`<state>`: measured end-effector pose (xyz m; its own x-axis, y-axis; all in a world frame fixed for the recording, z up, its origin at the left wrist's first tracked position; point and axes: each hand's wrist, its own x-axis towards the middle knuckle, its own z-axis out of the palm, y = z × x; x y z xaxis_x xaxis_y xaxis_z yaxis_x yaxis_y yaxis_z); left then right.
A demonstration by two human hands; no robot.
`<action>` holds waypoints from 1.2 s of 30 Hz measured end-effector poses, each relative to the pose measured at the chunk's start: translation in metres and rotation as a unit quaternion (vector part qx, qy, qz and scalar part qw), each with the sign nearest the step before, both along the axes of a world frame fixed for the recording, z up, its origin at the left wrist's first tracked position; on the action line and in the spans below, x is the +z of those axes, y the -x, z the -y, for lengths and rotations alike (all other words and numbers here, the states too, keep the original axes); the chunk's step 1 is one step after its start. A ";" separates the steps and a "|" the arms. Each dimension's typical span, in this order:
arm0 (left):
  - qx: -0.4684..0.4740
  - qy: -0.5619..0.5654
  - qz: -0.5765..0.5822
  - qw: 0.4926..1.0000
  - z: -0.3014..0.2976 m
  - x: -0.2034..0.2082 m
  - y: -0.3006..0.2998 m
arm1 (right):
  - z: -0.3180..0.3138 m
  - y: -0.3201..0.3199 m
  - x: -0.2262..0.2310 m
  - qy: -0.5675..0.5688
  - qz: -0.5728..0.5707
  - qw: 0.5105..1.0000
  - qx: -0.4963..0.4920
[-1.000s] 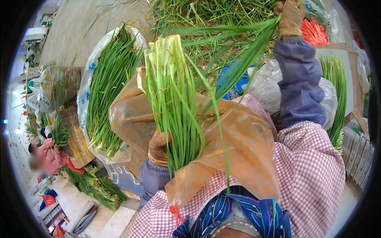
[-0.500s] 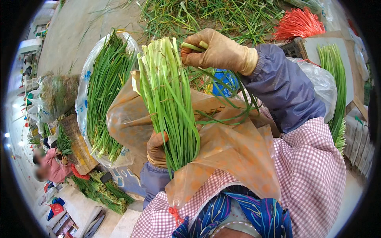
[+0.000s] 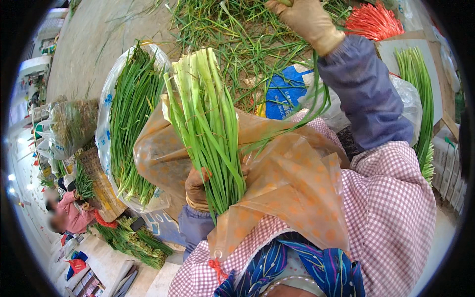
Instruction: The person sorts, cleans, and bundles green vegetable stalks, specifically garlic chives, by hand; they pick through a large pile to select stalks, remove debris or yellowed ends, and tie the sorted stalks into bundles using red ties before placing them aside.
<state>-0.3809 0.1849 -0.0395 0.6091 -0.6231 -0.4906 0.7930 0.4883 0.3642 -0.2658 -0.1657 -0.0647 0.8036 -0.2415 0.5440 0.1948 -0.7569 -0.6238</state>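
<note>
My left hand (image 3: 197, 189), in a brown-stained glove, is closed around the lower leafy part of a thick bunch of green stalks (image 3: 210, 119). The pale cut ends point up and away from me; some of the fingers are hidden behind the leaves. My right hand (image 3: 306, 21), in a tan glove, is raised at the top edge, closed on a few loose green stalks (image 3: 324, 101). Their long leaves trail down from it toward the bunch. Beneath the bunch, an orange-patterned plastic apron (image 3: 282, 183) covers my lap over checked clothing.
A pile of loose green leaves (image 3: 237, 29) litters the floor ahead. Left lies a plastic-wrapped heap of green stalks (image 3: 131, 119); on the right are another bundle (image 3: 418, 94) and red ties (image 3: 374, 22). A blue printed sheet (image 3: 286, 91) lies beyond my lap. A co-worker (image 3: 74, 213) sits far left.
My right hand has moved up and away from the bunch, drawing the loose stalks with it. The left hand and the bunch have barely shifted.
</note>
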 end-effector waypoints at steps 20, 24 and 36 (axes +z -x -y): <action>0.036 -0.015 0.020 0.999 -0.021 -0.008 0.000 | -0.086 0.040 0.032 -0.440 -0.314 0.815 0.209; 0.067 -0.040 0.038 0.996 -0.020 -0.012 0.001 | -0.058 0.061 0.029 -0.529 -0.238 0.782 0.228; 0.006 0.062 0.027 0.998 -0.039 -0.033 0.001 | 0.088 0.017 0.008 -0.310 0.295 0.901 -0.072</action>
